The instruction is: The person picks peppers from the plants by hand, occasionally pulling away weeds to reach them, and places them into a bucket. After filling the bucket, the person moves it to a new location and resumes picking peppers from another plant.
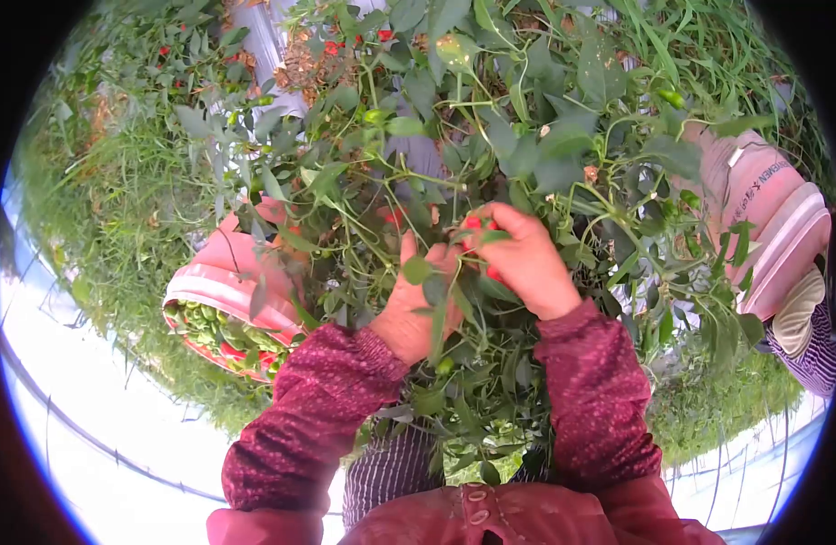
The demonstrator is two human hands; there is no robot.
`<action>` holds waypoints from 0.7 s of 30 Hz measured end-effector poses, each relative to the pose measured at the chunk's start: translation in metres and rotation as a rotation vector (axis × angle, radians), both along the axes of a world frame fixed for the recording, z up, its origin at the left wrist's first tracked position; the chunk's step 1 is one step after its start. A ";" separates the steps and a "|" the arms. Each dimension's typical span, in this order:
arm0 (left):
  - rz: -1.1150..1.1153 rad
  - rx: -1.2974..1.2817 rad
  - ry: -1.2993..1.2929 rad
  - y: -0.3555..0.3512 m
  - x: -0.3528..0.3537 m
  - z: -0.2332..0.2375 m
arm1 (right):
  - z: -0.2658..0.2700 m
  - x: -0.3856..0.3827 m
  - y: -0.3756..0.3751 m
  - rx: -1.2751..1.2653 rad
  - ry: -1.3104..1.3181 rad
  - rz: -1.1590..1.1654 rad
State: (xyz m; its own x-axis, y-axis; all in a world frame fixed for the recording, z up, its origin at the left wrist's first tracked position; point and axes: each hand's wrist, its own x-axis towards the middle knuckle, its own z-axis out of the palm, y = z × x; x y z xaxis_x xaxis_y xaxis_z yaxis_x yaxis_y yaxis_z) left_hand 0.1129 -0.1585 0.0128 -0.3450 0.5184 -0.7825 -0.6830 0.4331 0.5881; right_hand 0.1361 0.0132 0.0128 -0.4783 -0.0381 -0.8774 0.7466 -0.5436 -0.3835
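Observation:
Red peppers show at the fingertips of my right hand, whose thumb and fingers are pinched on one of them. Another red patch, probably a pepper, lies just under those fingers. Close by on the left, my left hand reaches into the stems of the pepper plant, with one finger stretched upward and apart from the others. Leaves cover part of this hand, so anything in its palm is hidden. A blurred red pepper hangs just beyond its fingertips.
A pink bucket holding green and red peppers lies tilted on the left. At the right, a second pink bucket stands beside striped cloth. Grey plastic sheeting and grass border the plants.

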 end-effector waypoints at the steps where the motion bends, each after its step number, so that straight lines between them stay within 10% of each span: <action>1: -0.343 -0.068 0.255 0.010 -0.022 0.019 | -0.009 0.006 -0.003 -0.002 0.002 -0.007; 3: -1.026 -0.194 0.748 0.021 -0.057 0.049 | -0.017 0.019 -0.007 0.469 0.221 0.541; 8: -0.724 -0.130 0.850 0.000 -0.080 0.058 | -0.005 0.018 -0.014 0.418 0.257 0.824; 11: -1.307 -0.230 0.939 0.006 -0.076 0.064 | 0.000 0.015 -0.024 0.333 0.440 0.885; 21: -1.376 -0.247 0.746 0.071 -0.154 0.018 | 0.032 0.002 -0.055 0.260 0.486 0.771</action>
